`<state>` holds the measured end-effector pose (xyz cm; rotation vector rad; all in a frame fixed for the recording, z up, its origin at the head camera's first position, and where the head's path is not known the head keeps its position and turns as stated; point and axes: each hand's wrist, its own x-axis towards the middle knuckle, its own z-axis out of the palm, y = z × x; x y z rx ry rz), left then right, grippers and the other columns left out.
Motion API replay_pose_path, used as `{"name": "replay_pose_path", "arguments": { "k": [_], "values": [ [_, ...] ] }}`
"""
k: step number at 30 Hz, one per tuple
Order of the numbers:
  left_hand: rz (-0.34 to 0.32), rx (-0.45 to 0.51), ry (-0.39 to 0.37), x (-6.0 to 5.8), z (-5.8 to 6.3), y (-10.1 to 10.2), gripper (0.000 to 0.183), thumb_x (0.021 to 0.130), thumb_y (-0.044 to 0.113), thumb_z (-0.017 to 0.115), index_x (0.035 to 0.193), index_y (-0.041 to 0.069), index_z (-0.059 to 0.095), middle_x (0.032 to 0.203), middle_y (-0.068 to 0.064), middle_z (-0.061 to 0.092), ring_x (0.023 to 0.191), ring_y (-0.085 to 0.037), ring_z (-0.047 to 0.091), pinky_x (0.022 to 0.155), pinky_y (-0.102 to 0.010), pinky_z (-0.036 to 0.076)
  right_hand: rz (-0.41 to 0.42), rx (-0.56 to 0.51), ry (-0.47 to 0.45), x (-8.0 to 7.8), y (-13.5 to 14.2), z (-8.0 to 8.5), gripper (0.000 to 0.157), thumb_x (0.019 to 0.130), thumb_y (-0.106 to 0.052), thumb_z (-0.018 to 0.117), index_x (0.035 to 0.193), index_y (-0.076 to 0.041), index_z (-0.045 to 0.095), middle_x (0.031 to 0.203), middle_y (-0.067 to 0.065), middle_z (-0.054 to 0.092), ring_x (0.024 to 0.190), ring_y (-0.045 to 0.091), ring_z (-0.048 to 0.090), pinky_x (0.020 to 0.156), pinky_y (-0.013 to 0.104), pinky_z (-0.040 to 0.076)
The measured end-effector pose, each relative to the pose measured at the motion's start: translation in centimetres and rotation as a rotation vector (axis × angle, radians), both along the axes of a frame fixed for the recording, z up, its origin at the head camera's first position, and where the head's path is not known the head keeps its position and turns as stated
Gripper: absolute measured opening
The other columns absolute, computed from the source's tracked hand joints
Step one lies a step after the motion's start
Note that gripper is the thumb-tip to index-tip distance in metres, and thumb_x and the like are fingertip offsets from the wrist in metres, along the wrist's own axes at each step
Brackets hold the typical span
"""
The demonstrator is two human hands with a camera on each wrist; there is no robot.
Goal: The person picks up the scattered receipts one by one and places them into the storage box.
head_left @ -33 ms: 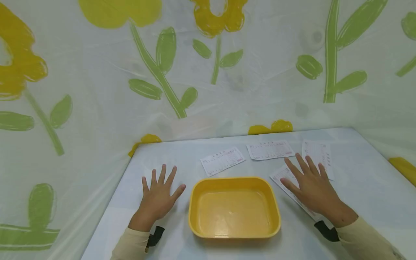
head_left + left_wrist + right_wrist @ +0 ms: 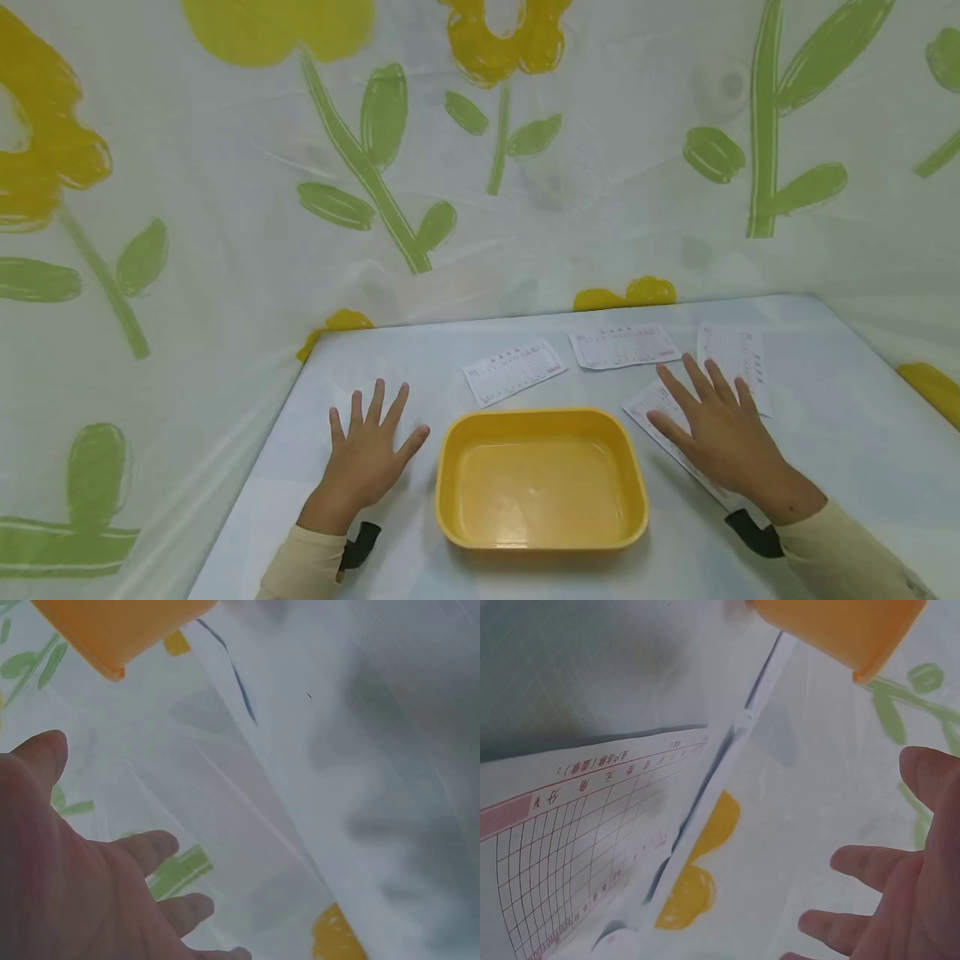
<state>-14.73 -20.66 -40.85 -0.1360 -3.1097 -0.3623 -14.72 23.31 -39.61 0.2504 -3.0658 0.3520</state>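
My left hand (image 2: 362, 467) is spread palm down over the table, to the left of a yellow plastic tray (image 2: 542, 539). To the right of that tray, my right hand (image 2: 731, 446) also has its fingers spread, holding nothing. It overlaps a printed paper form (image 2: 663, 410) in the head view and hides part of it. In the right wrist view, a form (image 2: 577, 847) with a red printed grid shows below the hand. The left wrist view shows the left palm (image 2: 82, 900) with fingers apart and the tray's side (image 2: 135, 630) beyond.
More printed slips lie behind the tray: one tilted slip (image 2: 515, 372), another slip (image 2: 624, 347) near the back edge, and a third slip (image 2: 733, 364) beyond the right hand. The white table (image 2: 420, 342) meets a hanging sheet (image 2: 600, 208) with printed flowers at its far edge.
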Motion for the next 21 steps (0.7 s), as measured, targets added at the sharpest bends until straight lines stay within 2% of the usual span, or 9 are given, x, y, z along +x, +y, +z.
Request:
{"name": "replay_pose_path", "arguments": {
  "k": [8, 10, 12, 14, 16, 18, 21],
  "values": [
    [-0.014, 0.006, 0.023, 0.5, 0.5, 0.3, 0.078, 0.099, 0.063, 0.042, 0.161, 0.022, 0.02, 0.167, -0.019, 0.009, 0.152, -0.051, 0.003, 0.114, -0.074, -0.006, 0.018, -0.014, 0.004, 0.2, -0.1, 0.1, 0.079, 0.099, -0.061, 0.045, 0.159, -0.013, 0.026, 0.164, 0.028, 0.012, 0.148, 0.055, 0.009, 0.115, 0.074, -0.001],
    [-0.016, 0.004, 0.041, 0.5, 0.4, 0.5, 0.076, 0.099, 0.062, 0.043, 0.16, 0.021, 0.024, 0.166, -0.018, 0.015, 0.152, -0.048, 0.01, 0.116, -0.073, 0.001, 0.024, -0.013, 0.015, 0.2, -0.1, 0.1, 0.078, 0.099, -0.06, 0.046, 0.158, -0.012, 0.028, 0.163, 0.028, 0.017, 0.146, 0.054, 0.015, 0.115, 0.074, 0.007],
    [-0.022, 0.041, 0.05, 0.4, 0.3, 0.9, 0.071, 0.1, 0.057, 0.047, 0.158, 0.02, 0.03, 0.163, -0.018, 0.028, 0.15, -0.043, 0.025, 0.116, -0.07, 0.015, 0.029, -0.037, 0.026, 0.1, -0.1, 0.3, 0.074, 0.1, -0.056, 0.049, 0.156, -0.01, 0.033, 0.159, 0.029, 0.026, 0.143, 0.054, 0.024, 0.112, 0.073, 0.018],
    [-0.028, 0.124, 0.03, 0.3, 0.1, 1.4, 0.064, 0.101, 0.053, 0.049, 0.155, 0.02, 0.038, 0.154, -0.015, 0.045, 0.141, -0.037, 0.044, 0.112, -0.065, 0.033, 0.029, -0.081, 0.053, -0.1, 0.1, 0.5, 0.067, 0.1, -0.049, 0.053, 0.151, -0.007, 0.042, 0.153, 0.029, 0.037, 0.137, 0.052, 0.034, 0.108, 0.072, 0.029],
    [-0.034, 0.245, -0.016, -0.1, -0.2, 1.8, 0.056, 0.102, 0.05, 0.049, 0.149, 0.021, 0.046, 0.141, -0.011, 0.058, 0.123, -0.03, 0.06, 0.1, -0.056, 0.048, 0.021, -0.138, 0.081, -0.4, 0.3, 0.8, 0.056, 0.1, -0.038, 0.058, 0.144, -0.004, 0.05, 0.144, 0.03, 0.045, 0.13, 0.052, 0.041, 0.102, 0.072, 0.036],
    [-0.035, 0.392, -0.096, -0.5, -0.6, 2.0, 0.052, 0.102, 0.05, 0.048, 0.145, 0.021, 0.051, 0.128, -0.007, 0.065, 0.103, -0.024, 0.066, 0.086, -0.045, 0.055, 0.002, -0.188, 0.101, -0.7, 0.5, 0.8, 0.048, 0.099, -0.029, 0.061, 0.137, -0.001, 0.056, 0.138, 0.032, 0.049, 0.125, 0.052, 0.043, 0.099, 0.072, 0.038],
    [-0.049, 0.596, -0.237, -1.0, -1.6, 1.8, 0.049, 0.104, 0.049, 0.044, 0.14, 0.019, 0.055, 0.112, -0.006, 0.067, 0.079, -0.018, 0.064, 0.068, -0.034, 0.055, -0.024, -0.209, 0.087, -1.0, 0.9, 0.7, 0.044, 0.097, -0.023, 0.063, 0.134, 0.001, 0.058, 0.134, 0.034, 0.05, 0.121, 0.053, 0.044, 0.097, 0.072, 0.04]
  ]
}}
